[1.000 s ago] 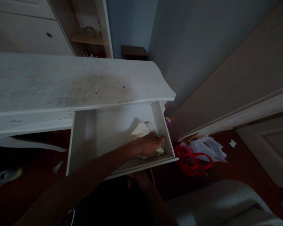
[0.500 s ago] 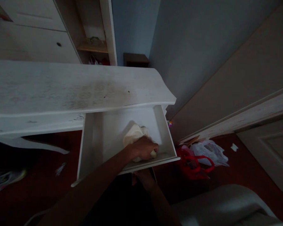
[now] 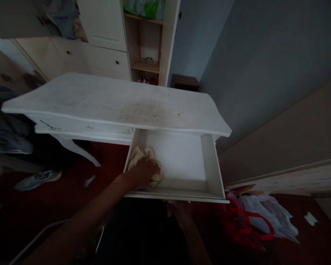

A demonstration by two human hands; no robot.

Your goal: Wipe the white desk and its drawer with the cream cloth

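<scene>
A white drawer (image 3: 183, 158) is pulled out from the right part of a white table (image 3: 105, 99) with a dark stain on its top. Inside it, at the left end, my left hand (image 3: 145, 172) presses a bunched cream cloth (image 3: 138, 154), fingers wrapped over it. Below the front edge of the drawer is my right hand (image 3: 179, 209), close to its underside; its fingers are dim and partly hidden, so what they hold cannot be made out.
A red bag (image 3: 244, 224) and a white plastic bag (image 3: 273, 213) lie on the red floor at right. A shoe (image 3: 38, 180) is at left. Behind the table stands a white cabinet (image 3: 105, 59); a wall (image 3: 264, 73) rises at right.
My left hand and the cloth have moved from the drawer's right part to its left end. The view has shifted left, showing more of the table and cabinet.
</scene>
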